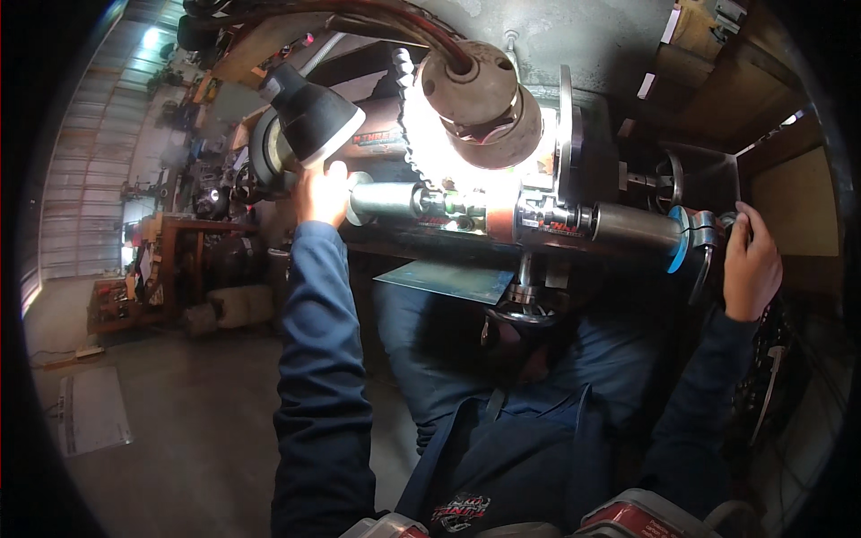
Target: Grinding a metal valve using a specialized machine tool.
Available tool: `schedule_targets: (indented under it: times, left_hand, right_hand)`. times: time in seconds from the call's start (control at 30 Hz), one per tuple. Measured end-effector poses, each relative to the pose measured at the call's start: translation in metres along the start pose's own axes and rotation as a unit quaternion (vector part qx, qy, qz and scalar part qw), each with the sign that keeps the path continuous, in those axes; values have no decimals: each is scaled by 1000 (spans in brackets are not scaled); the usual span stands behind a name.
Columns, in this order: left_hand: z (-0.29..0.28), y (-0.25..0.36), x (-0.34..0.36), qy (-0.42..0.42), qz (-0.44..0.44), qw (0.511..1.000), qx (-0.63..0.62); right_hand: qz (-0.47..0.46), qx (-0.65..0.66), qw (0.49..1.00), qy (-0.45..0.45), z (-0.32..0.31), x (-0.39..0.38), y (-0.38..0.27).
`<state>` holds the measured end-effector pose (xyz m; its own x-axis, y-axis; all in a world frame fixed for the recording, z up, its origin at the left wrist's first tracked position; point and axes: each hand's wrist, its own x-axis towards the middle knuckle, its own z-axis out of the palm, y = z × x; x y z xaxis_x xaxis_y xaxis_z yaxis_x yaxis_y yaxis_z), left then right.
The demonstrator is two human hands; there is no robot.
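Observation:
A metal-working machine with a bright horizontal spindle stretches across in front of me. At its left end, my left hand point(321, 193) is raised beside the steel cylinder point(387, 200), just under a black lamp shade point(314, 117). The fingers of that hand are partly hidden, so I cannot tell what they grip. On the far right my right hand point(753, 264) has its fingers closed round a small dark knob at the end of the machine. Next to it sit a blue ring point(679, 239) and a metal clamp point(704, 231) on the right-hand steel cylinder point(635, 226).
A pale lamp head point(471, 99) hangs over the middle, lighting the spindle strongly. A flat metal plate point(448, 280) juts toward me, beside a front handwheel point(522, 314). Chains hang at the right. Shelving point(134, 296) and a floor mat point(94, 408) lie to the left.

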<state>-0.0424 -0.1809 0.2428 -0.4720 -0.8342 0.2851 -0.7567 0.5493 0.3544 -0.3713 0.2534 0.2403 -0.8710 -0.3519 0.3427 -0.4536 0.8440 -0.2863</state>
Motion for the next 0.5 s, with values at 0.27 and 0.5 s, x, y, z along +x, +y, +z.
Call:
schedule_targets:
  times: [0.27,0.5]
  left_hand:
    - [-1,-5,-1,-6,-22,1000,7]
    - [3,-16,1,23,23,999,13]
  right_hand:
    - [63,-39,988,-136,-8,23,-26]
    - [-102,91,945,298,30,-47,-5]
